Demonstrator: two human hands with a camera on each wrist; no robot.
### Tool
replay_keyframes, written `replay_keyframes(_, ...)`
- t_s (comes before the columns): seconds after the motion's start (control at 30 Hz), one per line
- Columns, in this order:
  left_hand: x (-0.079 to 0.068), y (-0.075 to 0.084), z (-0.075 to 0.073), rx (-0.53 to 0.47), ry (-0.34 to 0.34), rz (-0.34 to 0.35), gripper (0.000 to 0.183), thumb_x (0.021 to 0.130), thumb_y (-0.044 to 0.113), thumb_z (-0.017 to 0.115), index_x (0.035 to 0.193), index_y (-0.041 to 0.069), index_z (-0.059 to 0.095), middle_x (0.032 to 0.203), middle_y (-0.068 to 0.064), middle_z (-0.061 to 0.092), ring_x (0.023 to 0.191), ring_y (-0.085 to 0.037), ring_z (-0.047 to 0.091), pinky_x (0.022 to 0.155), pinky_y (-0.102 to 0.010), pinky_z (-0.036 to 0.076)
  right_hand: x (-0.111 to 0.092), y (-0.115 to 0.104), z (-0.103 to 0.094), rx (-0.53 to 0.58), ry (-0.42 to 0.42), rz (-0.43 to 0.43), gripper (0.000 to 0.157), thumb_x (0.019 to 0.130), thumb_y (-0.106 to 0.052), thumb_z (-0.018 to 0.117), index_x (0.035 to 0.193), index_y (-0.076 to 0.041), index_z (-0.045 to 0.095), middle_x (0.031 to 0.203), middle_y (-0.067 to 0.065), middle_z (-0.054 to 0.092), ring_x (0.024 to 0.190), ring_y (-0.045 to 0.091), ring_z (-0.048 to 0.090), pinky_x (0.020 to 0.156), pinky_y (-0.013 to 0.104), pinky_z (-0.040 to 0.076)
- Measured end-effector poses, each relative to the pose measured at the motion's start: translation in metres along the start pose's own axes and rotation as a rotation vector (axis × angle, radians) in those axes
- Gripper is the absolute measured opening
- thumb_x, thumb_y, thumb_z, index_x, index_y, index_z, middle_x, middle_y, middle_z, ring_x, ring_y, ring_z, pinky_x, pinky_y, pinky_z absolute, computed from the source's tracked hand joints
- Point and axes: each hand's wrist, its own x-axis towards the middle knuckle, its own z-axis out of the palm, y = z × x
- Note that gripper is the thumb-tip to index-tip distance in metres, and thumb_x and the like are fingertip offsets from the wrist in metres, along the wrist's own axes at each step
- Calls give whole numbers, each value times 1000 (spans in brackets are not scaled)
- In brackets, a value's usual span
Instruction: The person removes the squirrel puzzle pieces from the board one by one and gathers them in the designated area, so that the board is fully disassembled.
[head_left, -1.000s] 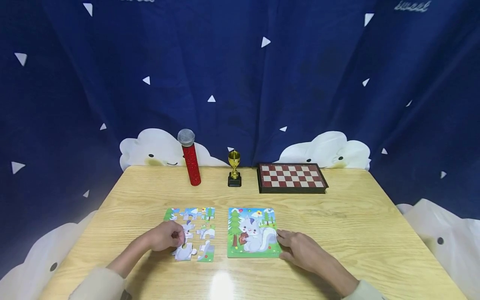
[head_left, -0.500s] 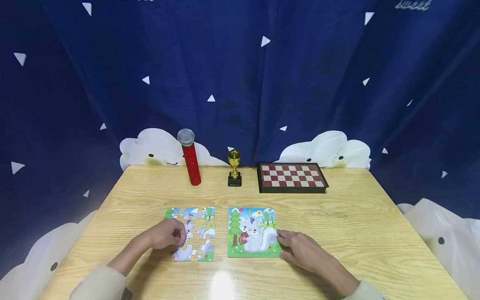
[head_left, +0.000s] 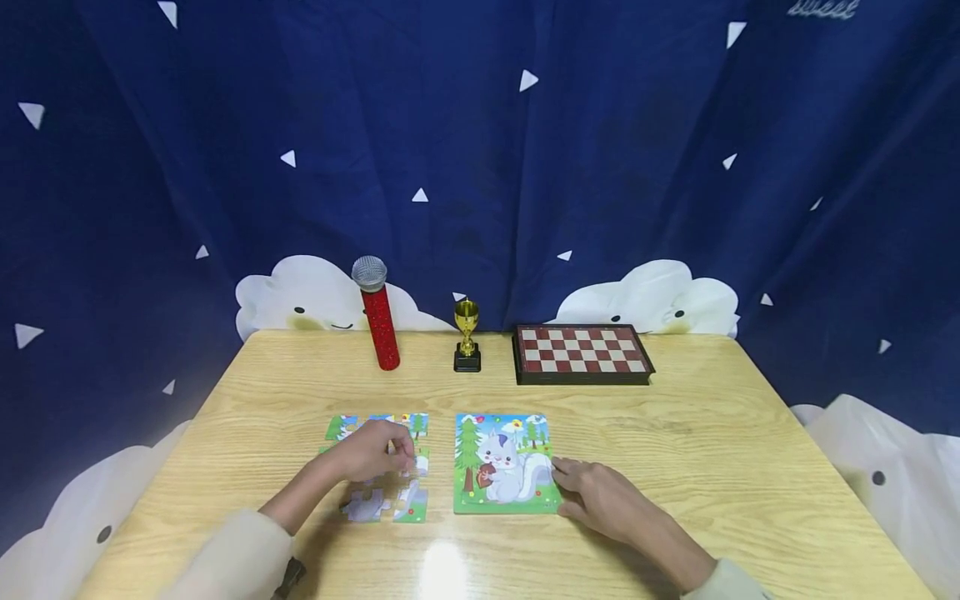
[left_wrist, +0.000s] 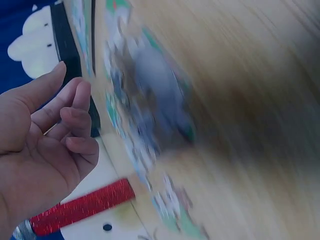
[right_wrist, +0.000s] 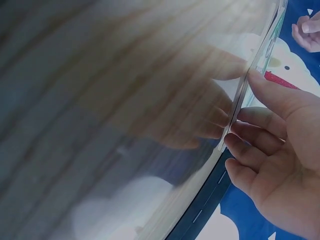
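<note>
My left hand [head_left: 372, 452] hovers over the loose jigsaw pieces [head_left: 411, 505] on the left of the table, partly hiding them. In the left wrist view its thumb stands apart from loosely bent fingers [left_wrist: 76, 120], and nothing lies between them; the pieces [left_wrist: 159, 82] are blurred there. To the right lies a square squirrel picture board [head_left: 501, 467], showing a squirrel with a nut beside green trees. My right hand [head_left: 600, 500] rests at the board's right edge. Up close, its fingertips and thumb [right_wrist: 272, 92] touch that edge without curling round it.
Along the back of the table [head_left: 690, 467] stand a red glittery microphone [head_left: 382, 329], a small gold trophy cup [head_left: 467, 333] and a black-framed checkered game board [head_left: 583, 354]. Behind them hangs a dark blue curtain [head_left: 480, 142] with white triangles and clouds.
My left hand has moved right and slightly up, from the left column of pieces to over the middle and right ones. The right hand and the squirrel board stay put.
</note>
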Motion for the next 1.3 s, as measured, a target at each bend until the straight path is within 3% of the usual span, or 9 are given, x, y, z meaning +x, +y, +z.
replay_keyframes(0.23, 24, 19, 26, -21, -14, -4, 12, 88, 13, 66, 95, 4, 64, 88, -2, 60, 56, -8, 41, 51, -20, 38, 0, 0, 0, 9, -8, 9, 51, 84, -32, 69, 123, 0, 61, 134, 14, 56, 119, 31, 57, 94, 43, 48)
replay_keyframes(0.53, 42, 34, 47, -39, -9, -19, 29, 83, 13, 71, 107, 0, 62, 88, -2, 60, 75, -13, 50, 63, -25, 43, 0, -1, 1, 6, 9, -4, 50, 84, -30, 70, 122, 0, 61, 133, 15, 57, 119, 31, 58, 95, 43, 48)
replay_keyframes(0.73, 46, 38, 60, -26, -26, -48, 42, 76, 14, 77, 111, -1, 59, 89, -3, 60, 79, -13, 51, 71, -26, 44, 0, -1, 1, 8, 7, -1, 50, 84, -31, 70, 122, 0, 61, 133, 15, 57, 119, 30, 57, 95, 43, 48)
replay_keyframes(0.93, 47, 41, 69, 30, -20, -69, 49, 68, 13, 83, 109, 0, 59, 86, -2, 56, 71, -11, 47, 61, -23, 42, 0, -1, 0, 7, 5, -1, 50, 83, -30, 70, 122, 1, 61, 133, 15, 56, 119, 30, 57, 95, 43, 48)
replay_keyframes(1.3, 47, 44, 70, 55, -17, -82, 45, 67, 12, 84, 102, 6, 57, 86, -1, 55, 74, -11, 47, 66, -24, 42, 0, -2, 0, 11, 7, -10, 50, 83, -28, 70, 122, 1, 60, 133, 17, 56, 119, 32, 57, 94, 43, 48)
